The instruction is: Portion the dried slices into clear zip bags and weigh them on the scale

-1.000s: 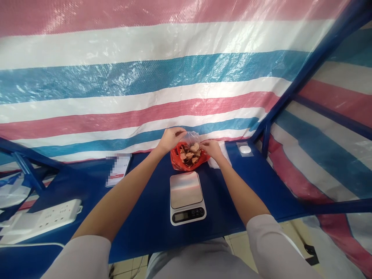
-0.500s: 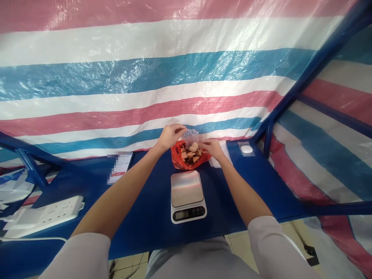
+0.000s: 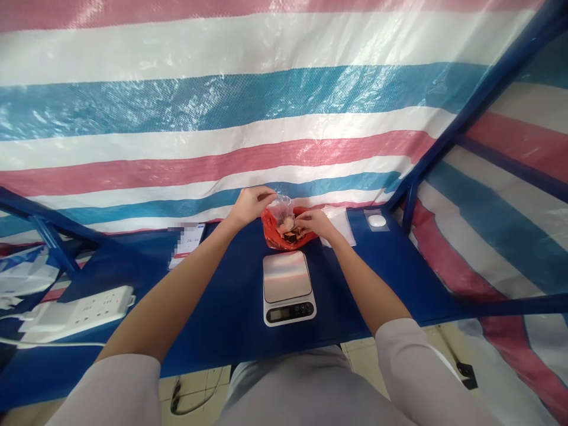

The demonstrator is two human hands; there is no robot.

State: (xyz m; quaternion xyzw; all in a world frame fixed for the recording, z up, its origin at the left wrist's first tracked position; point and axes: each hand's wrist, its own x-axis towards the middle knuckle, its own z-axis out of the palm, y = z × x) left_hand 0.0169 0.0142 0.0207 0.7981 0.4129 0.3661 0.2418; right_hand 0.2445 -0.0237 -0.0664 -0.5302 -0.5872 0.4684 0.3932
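My left hand [image 3: 252,205] pinches the upper edge of a small clear plastic bag [image 3: 282,205], holding it up above an open red plastic bag [image 3: 271,232]. At the clear bag's lower right side, the fingertips of my right hand [image 3: 316,222] are closed on its edge; whether they also hold a piece cannot be made out. A pale dried slice [image 3: 288,223] shows at the bottom of the clear bag. Brown and orange dried pieces [image 3: 293,237] lie inside the red bag. Just in front of it stands a white kitchen scale [image 3: 288,281] with a bare metal plate.
White plastic bags [image 3: 341,225] lie beside my right hand. Farther right is a round white object in a clear sachet [image 3: 377,220]. A phone [image 3: 190,239] and a white power strip [image 3: 84,313] are on the left. Striped sheeting [image 3: 222,154] backs the blue table [image 3: 231,290].
Both hands and the clear bag have shifted slightly left and lower over the red bag, so fewer of the dried pieces show. The whole view has tilted a little.
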